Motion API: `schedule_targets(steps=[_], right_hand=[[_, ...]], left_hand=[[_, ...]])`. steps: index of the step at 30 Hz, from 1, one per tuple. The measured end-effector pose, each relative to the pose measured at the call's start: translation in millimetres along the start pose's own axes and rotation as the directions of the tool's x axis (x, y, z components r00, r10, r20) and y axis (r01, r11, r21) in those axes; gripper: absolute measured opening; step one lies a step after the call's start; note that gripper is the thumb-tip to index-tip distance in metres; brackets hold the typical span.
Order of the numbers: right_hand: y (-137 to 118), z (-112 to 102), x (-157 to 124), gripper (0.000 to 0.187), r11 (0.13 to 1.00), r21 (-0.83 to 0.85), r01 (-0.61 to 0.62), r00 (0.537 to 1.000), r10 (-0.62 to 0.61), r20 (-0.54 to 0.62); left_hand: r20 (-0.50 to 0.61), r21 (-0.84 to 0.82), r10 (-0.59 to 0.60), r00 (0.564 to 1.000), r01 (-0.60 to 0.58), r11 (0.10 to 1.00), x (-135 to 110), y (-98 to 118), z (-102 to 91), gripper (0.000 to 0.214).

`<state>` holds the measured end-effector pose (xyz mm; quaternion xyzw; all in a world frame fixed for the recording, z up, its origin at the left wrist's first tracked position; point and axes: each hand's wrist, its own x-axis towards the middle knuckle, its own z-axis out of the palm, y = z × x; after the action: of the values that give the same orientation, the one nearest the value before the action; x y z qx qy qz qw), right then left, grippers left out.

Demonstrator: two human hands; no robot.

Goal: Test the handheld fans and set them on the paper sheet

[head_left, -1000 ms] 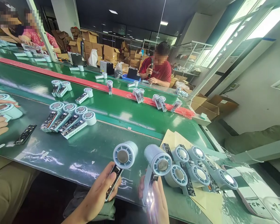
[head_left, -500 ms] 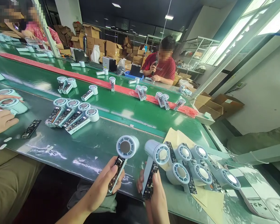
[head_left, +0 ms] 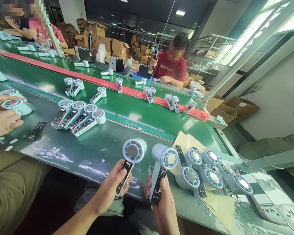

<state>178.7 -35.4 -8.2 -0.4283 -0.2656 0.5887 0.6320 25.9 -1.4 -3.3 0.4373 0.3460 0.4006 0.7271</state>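
Note:
My left hand [head_left: 117, 182] is closed round the handle of a light blue handheld fan [head_left: 134, 150], its dark round centre facing me and a black circuit board showing along the handle. In my right hand [head_left: 163, 195] is a second handheld fan [head_left: 164, 156] with a pale, shiny centre, its handle also bearing an exposed board. Both fans are upright, side by side above the table's near edge. Just to the right, several similar fans [head_left: 213, 178] lie together on brown paper [head_left: 222, 212], boards facing up.
A row of fans [head_left: 78, 114] lies left on the dark table [head_left: 88, 147], near a loose circuit board [head_left: 36, 130]. A neighbour's hands [head_left: 5, 120] hold another fan. Beyond runs a green conveyor [head_left: 127, 107] with more fans. A person in red [head_left: 170, 68] works across it.
The view has shifted slightly, while both of my hands keep their fans in nearly the same place. Across the conveyor, the person in red has raised the tool in one hand.

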Motion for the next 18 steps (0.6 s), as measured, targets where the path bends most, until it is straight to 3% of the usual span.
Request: schedule_targets(steps=[5, 7, 12, 18], right_hand=[[0, -8, 5, 0.033, 0.962, -0.273, 0.019, 1.000, -0.019, 0.002], [-2, -12, 11, 0.048, 0.931, -0.364, -0.003, 1.000, 0.002, -0.002], [-5, -20, 26, 0.062, 0.919, -0.391, -0.041, 0.998, 0.060, 0.036], [-1, -19, 31, 0.074, 0.874, -0.485, 0.043, 0.999, -0.023, 0.046]], left_hand=[[-0.017, 0.009, 0.015, 1.000, -0.015, 1.000, 2, 4, 2.1, 0.028], [-0.024, 0.006, 0.016, 1.000, -0.016, 1.000, 4, 6, 2.4, 0.028], [-0.065, 0.011, 0.011, 0.998, -0.010, 1.000, 10, 10, 0.2, 0.030], [-0.119, 0.032, -0.009, 0.993, 0.013, 0.999, 17, 8, -4.7, 0.030]])
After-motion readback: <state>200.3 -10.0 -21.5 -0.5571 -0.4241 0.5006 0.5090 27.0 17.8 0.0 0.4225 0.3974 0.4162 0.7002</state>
